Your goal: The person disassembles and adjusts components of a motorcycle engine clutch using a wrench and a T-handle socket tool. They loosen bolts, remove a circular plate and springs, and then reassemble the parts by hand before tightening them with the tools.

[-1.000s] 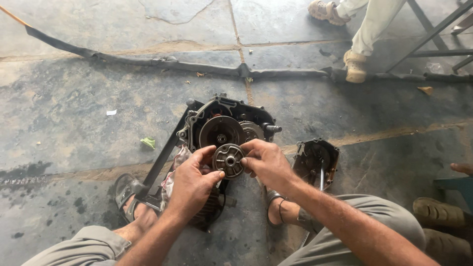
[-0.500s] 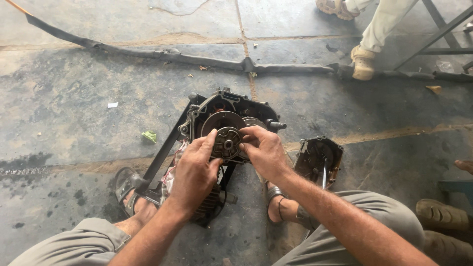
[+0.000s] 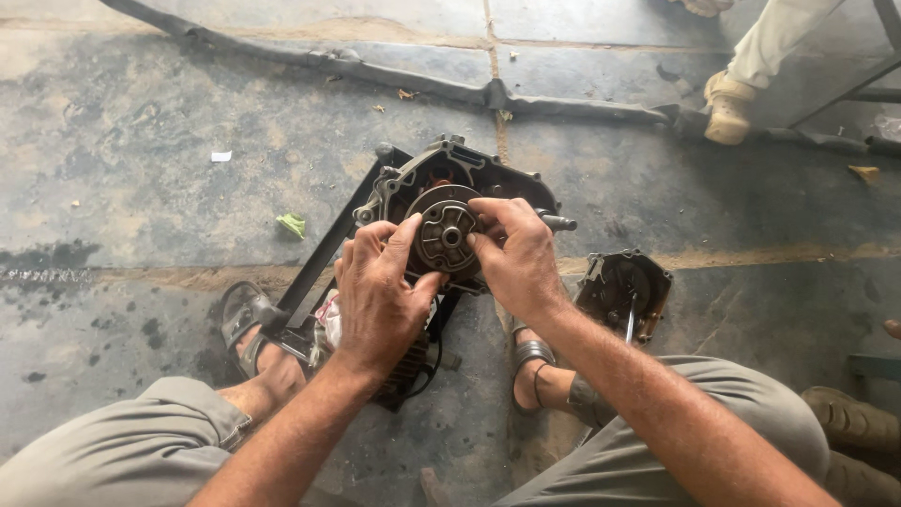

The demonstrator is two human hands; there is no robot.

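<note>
Stained concrete floor [image 3: 141, 188] lies under an open engine [image 3: 450, 178]. Over the engine's middle, left hand [image 3: 380, 296] and right hand [image 3: 516, 253] pinch a round hub [image 3: 446, 237] between curled fingers; a cover [image 3: 624, 291] sits just right of the engine.

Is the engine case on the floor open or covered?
Open: the engine case shows its inner parts, and a separate cover lies beside it on the floor.

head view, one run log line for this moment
left hand + right hand: grip round metal disc | over engine case | concrete floor
</note>
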